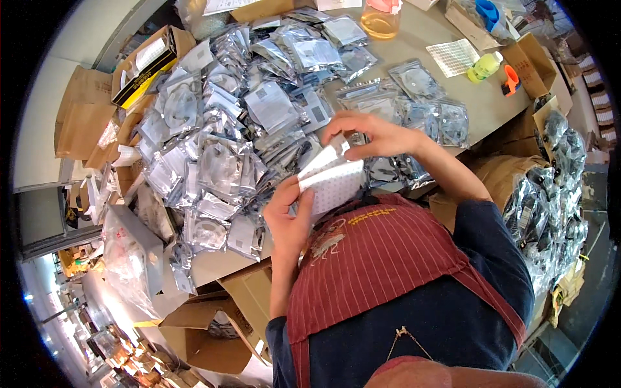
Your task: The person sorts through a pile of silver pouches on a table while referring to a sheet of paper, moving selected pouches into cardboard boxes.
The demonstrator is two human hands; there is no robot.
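My left hand (289, 216) grips a white sticker sheet (337, 186) by its left edge, thumb on top. Rows of small pale marks cover the sheet's lower face. Its upper part bends back as a shiny flap (323, 161). At that flap's upper end, my right hand (376, 137) pinches with thumb and bent fingers; whether flap and sheet are one piece I cannot tell. Just beyond both hands lies a large heap of silvery plastic pouches (272, 107), several showing coiled cables and white labels. More clear pouches (420, 113) lie beyond my right hand.
Toward the far right are another sticker sheet (453, 57), a yellow-green bottle (485, 67) and an orange tape dispenser (511, 80). A jar of amber liquid (381, 21) stands at the back. Cardboard boxes (204, 336) sit below the table's near edge; bagged black items (546, 194) are piled right.
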